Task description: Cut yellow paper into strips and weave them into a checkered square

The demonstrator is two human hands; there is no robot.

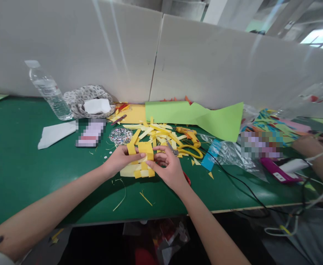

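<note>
A piece of woven yellow paper strips [144, 172] is held up over the green table. My left hand [122, 159] grips its left side, with the thumb across the front. On the right side my right hand [167, 163] pinches the weave between thumb and fingers. Some strips stick up loose at its top left. Behind the weave lies a pile of cut yellow strips [161, 131]. Yellow-handled scissors [190, 151] and a yellow glue gun [189, 135] lie to the right of the pile.
Green paper [219, 119] leans near the partition. A water bottle [51, 94], a patterned cloth bag [74, 99], a phone [91, 133] and sequins [120, 136] are on the left. At right are a blue card [211, 154], plastic film, a power strip [281, 171], cables and another person's hands.
</note>
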